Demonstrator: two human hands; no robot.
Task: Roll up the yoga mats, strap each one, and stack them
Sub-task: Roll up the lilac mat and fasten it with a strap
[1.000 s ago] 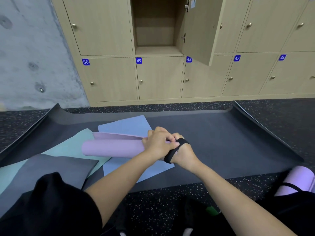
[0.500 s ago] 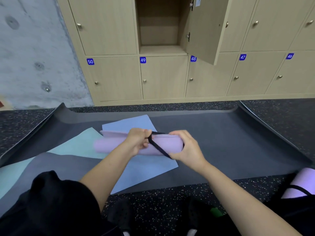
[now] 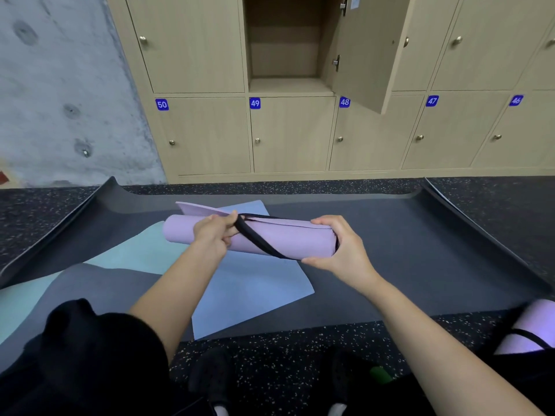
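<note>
A rolled lilac yoga mat [image 3: 288, 238] is held above the floor mats, its loose outer flap sticking up at the back. A black strap [image 3: 255, 238] runs diagonally across the roll. My left hand [image 3: 214, 232] pinches the strap's upper end near the roll's middle. My right hand [image 3: 333, 247] grips the roll's right end, thumb underneath on the strap's lower end. A second lilac roll [image 3: 528, 331], with a black strap round it, lies at the far right edge.
A large black mat [image 3: 420, 250] with curled-up edges covers the speckled floor. On it lie flat blue [image 3: 249, 295], teal [image 3: 141, 250] and grey [image 3: 90, 283] mats. Wooden lockers [image 3: 288, 133] stand behind, one door [image 3: 363, 52] open. My dark-clothed knee is at lower left.
The hands drew apart along the roll: my left hand pulled the strap leftward, my right slid to the roll's right end. The strap now stretches diagonally across the mat.
</note>
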